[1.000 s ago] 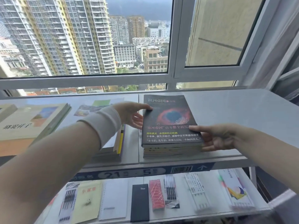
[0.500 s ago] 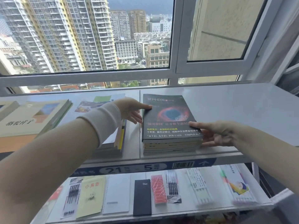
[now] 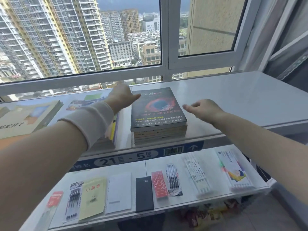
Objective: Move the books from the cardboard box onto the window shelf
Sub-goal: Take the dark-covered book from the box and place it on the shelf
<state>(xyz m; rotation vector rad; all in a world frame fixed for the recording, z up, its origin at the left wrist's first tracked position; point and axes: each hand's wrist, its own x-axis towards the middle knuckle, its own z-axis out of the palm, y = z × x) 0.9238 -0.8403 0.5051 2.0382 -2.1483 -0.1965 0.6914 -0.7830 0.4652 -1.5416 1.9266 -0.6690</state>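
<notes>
While nothing is gripped by either hand, both are held close to the dark-covered stack. The left hand is placed at the stack's far left corner with its thumb stretched toward the top cover. Whether the cover is touched cannot be told, and the fingers are hidden behind the hand. The right hand is held just right of the stack and apart from it, its fingers relaxed and lightly bent around nothing.

The stack itself is laid flat on the window shelf, several books deep, with its edges roughly squared and its near side close to the shelf's front lip. This batch may therefore be judged as delivered, with at most a last straightening in hand.

Just left of the stack a lower pile is seen, partly covered by the left forearm, and farther left a beige-covered book is laid. These suggest that a good part of the work is done. The cardboard box is not in view, so what is left in it cannot be counted. If books remain, another trip to it would be called for.

Below the stack a label strip and a lower shelf of pens and notebooks are shown, none of it part of the task.
</notes>
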